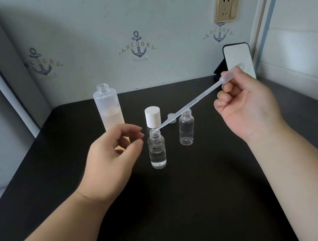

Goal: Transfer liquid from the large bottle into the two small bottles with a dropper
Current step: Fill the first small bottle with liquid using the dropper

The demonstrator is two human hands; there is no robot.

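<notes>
Right hand (247, 104) pinching dropper (191, 103) bulb, tip at near small bottle (157, 148) mouth. Left hand (111, 159) beside it, fingers apart, empty. Best squeezed slowly, tip centred.

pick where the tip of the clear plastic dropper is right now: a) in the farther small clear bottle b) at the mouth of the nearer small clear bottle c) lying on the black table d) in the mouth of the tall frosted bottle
b: the clear plastic dropper, held by the right hand, slants down so its tip meets the open mouth of the nearer small clear bottle, which holds some liquid.
</notes>
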